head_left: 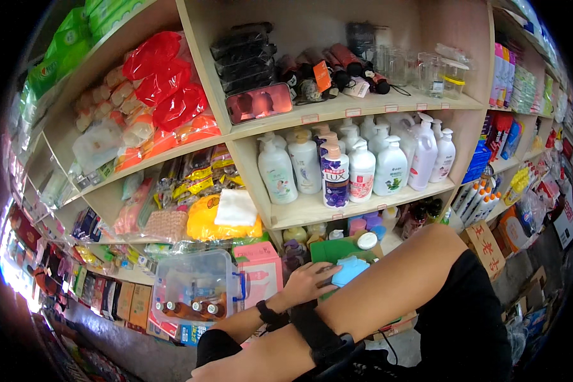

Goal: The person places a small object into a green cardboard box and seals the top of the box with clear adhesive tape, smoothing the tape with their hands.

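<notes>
My left hand, with a dark band on its wrist, has its fingers curled against a smooth light-blue item. My right forearm hides part of that item, so its exact kind is unclear. Behind it is a green container, with a round white lid beside it. My right forearm crosses close in front, from a bent elbow at the right down to the lower left, with a broad black strap around it. The right hand is only partly in the picture at the lower edge, its fingers out of sight.
Pump bottles fill the middle shelf ahead; glass jars and wrapped umbrellas sit above. Left of my hand stand a pink box and a clear plastic bin with brown bottles. A cardboard box is at the right.
</notes>
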`<action>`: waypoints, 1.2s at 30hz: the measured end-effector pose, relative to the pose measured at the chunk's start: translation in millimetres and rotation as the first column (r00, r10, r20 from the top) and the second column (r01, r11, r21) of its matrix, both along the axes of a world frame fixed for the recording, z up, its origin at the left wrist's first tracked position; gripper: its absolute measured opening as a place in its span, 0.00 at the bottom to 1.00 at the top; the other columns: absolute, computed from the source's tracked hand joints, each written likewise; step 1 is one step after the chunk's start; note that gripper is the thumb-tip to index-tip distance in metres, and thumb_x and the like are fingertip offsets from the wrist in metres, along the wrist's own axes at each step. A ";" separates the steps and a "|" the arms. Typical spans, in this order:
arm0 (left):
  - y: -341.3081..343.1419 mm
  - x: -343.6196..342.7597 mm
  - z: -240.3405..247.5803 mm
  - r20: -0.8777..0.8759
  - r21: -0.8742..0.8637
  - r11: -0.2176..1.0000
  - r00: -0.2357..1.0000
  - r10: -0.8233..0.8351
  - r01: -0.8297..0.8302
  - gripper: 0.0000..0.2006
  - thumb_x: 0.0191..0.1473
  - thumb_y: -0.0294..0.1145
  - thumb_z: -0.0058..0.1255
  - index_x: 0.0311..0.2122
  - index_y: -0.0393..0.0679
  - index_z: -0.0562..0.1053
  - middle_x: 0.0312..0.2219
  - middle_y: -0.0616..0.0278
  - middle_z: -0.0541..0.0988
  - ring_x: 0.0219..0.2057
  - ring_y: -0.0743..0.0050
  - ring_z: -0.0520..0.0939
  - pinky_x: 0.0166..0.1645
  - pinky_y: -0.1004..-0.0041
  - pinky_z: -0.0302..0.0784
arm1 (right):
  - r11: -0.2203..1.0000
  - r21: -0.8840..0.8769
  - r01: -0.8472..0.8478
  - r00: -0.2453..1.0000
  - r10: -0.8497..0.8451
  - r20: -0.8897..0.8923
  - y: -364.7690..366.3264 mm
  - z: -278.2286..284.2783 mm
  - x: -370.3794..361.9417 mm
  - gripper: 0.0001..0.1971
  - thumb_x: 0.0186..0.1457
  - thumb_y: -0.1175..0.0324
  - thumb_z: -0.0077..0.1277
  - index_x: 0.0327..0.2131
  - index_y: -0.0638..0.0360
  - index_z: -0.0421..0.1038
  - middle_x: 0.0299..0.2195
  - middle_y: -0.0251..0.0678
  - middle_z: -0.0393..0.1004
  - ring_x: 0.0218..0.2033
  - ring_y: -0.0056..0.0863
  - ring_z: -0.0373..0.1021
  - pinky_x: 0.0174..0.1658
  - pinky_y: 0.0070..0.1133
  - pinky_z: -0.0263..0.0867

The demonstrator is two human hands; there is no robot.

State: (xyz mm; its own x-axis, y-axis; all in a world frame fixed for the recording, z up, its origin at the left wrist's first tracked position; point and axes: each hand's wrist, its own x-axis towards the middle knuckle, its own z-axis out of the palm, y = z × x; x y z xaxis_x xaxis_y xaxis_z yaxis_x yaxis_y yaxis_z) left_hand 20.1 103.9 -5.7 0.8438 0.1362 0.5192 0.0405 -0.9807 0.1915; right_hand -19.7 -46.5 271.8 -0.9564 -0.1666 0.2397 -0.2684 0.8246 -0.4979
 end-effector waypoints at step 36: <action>-4.5 4.4 -6.2 0.101 -0.179 0.982 0.991 0.085 -0.065 0.31 0.52 0.46 0.68 0.62 0.62 0.77 0.48 0.61 0.82 0.41 0.56 0.86 0.46 0.63 0.84 | -0.134 0.257 0.957 0.133 -0.585 -0.800 225.5 -1.8 271.3 0.09 0.55 0.75 0.57 0.39 0.59 0.70 0.39 0.41 0.73 0.43 0.46 0.71 0.48 0.34 0.66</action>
State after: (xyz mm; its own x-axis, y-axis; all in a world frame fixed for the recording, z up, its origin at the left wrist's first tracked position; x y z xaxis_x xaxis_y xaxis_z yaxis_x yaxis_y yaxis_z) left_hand 24.6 99.5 -11.9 0.7682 0.2937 0.5689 0.0825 -0.9265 0.3670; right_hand 251.6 179.0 270.1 -0.3483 0.3903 0.8523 0.8817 0.4451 0.1566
